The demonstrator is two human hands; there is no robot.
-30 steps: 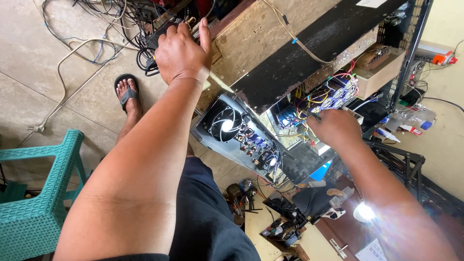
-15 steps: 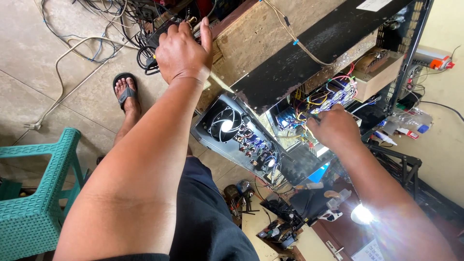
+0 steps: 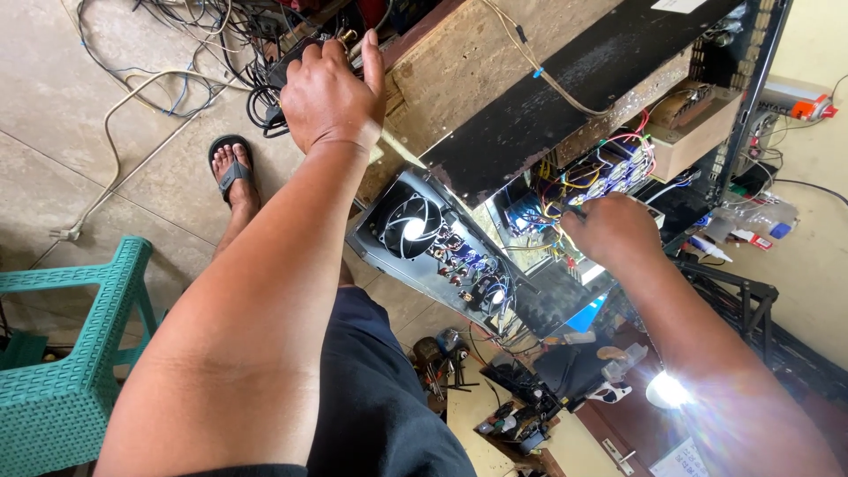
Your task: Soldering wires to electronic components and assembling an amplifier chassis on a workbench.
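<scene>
Head-camera view: we look down past our two bare arms at an opened electronics chassis (image 3: 548,115) tipped on its side. Our left hand (image 3: 331,93), at 11 o'clock, is closed over the chassis's upper wooden edge, fingers curled over the far side and thumb laid along the near face. Our right hand (image 3: 609,231), at 3 o'clock, is loosely closed with its fingertips inside the open bay, touching the bundle of coloured wires (image 3: 601,172); whether it pinches a wire or a small tool we cannot tell.

Between the hands, at the centre, sits a metal panel with a round cooling fan (image 3: 408,225) and a row of connectors running towards 5 o'clock. A thin tan cable (image 3: 539,75) crosses the chassis's black side at 1 o'clock.

Further out, a tangle of cables (image 3: 168,62) lies on the tiled floor (image 3: 53,106) at 10 o'clock, just beside our sandalled foot (image 3: 234,172). A teal plastic stool (image 3: 71,353) stands at 8 o'clock. At 5 o'clock, small tools and parts litter a low surface (image 3: 477,402), with a bright lamp (image 3: 667,389) glaring just beside our right forearm.
</scene>
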